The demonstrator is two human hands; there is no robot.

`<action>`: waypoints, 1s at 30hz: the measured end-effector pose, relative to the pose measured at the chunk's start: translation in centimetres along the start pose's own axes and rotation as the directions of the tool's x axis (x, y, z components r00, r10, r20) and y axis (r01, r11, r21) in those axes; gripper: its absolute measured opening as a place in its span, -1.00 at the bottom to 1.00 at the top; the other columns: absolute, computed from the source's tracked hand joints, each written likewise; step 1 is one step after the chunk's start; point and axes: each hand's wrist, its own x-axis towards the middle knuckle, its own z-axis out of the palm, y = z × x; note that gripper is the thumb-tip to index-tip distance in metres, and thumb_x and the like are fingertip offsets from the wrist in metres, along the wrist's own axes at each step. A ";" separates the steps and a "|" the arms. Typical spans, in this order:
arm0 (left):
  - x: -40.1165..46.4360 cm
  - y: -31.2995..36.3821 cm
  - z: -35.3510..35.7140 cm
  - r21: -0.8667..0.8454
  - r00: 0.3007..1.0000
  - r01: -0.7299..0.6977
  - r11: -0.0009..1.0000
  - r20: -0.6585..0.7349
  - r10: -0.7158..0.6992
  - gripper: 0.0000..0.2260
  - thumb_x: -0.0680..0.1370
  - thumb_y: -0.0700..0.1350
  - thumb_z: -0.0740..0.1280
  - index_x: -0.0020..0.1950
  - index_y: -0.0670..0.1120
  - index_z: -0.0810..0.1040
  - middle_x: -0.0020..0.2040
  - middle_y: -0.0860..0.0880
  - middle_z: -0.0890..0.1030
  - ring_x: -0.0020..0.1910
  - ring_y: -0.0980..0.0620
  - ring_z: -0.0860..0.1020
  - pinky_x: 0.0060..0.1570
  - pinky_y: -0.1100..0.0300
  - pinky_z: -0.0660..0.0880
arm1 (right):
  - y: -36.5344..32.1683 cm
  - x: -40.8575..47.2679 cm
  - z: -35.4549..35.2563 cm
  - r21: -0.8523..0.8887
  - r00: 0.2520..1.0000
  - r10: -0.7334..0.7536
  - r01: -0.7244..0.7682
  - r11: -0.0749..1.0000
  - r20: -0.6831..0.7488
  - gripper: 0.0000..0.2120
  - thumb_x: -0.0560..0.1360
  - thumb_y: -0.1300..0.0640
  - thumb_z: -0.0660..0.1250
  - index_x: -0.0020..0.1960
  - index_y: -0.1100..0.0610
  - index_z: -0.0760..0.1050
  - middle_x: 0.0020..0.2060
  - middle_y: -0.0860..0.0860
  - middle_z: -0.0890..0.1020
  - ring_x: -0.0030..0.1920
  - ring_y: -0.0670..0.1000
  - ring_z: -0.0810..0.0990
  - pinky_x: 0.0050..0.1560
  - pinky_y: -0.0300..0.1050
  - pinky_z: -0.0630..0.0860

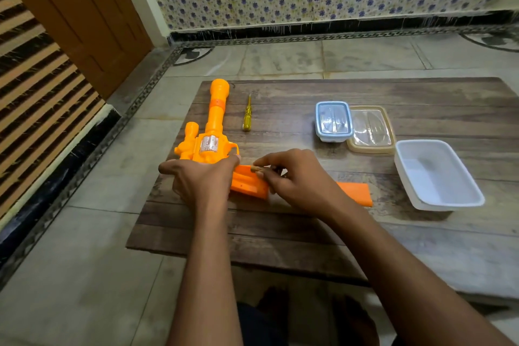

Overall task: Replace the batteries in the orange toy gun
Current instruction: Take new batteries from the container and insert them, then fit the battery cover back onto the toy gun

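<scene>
The orange toy gun (213, 123) lies on the wooden board (309, 233), barrel pointing away from me. My left hand (202, 180) grips the gun's body near the handle. The handle (248, 182) points toward the right, its battery slot facing up. My right hand (292, 177) pinches a small battery (257, 168) at the handle's opening. An orange cover piece (355, 192) lies on the board behind my right wrist. A yellow-handled screwdriver (247, 115) rests beside the barrel.
A small blue-lidded box (333, 121) and a beige-rimmed clear lid (370, 130) sit at the back right. An open white tub (438, 174) stands right of them. The board lies on a tiled floor (84, 261); a door (84, 14) stands at left.
</scene>
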 end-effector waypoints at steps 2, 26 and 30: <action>0.1 0.0 0.3 -0.076 0.999 0.042 0.996 0.018 -0.041 -0.14 0.29 -0.03 0.72 0.37 -0.17 0.25 0.12 -0.11 0.48 0.07 -0.14 0.51 -0.05 0.05 0.45 | 0.0 -0.1 -0.3 -0.020 0.999 -0.029 0.029 0.999 -0.018 -0.80 0.61 0.13 0.39 0.18 0.14 0.71 -0.13 0.07 0.77 -0.21 -0.09 0.62 -0.14 -0.25 0.48; -0.2 -1.8 3.0 -0.712 0.976 0.201 0.673 0.200 -0.081 -0.40 0.38 -0.28 0.61 0.39 -0.04 0.57 0.20 -0.15 0.72 0.08 -0.25 0.73 -0.02 -0.27 0.69 | -1.8 0.1 -2.7 -0.279 0.967 -0.242 0.254 0.926 0.079 -0.74 0.59 0.17 0.31 0.23 0.12 0.66 -0.07 0.07 0.68 -0.09 0.16 0.66 -0.08 0.13 0.61; -0.5 -1.8 3.5 -0.736 0.973 0.224 0.639 0.207 -0.103 -0.46 0.42 -0.33 0.57 0.38 -0.09 0.58 0.17 -0.19 0.72 0.04 -0.28 0.73 -0.16 -0.14 0.71 | -2.3 0.3 -3.0 -0.356 0.966 -0.234 0.258 0.898 0.110 -0.79 0.62 0.08 0.33 0.16 0.08 0.69 -0.16 0.05 0.61 -0.16 0.17 0.63 -0.16 0.12 0.61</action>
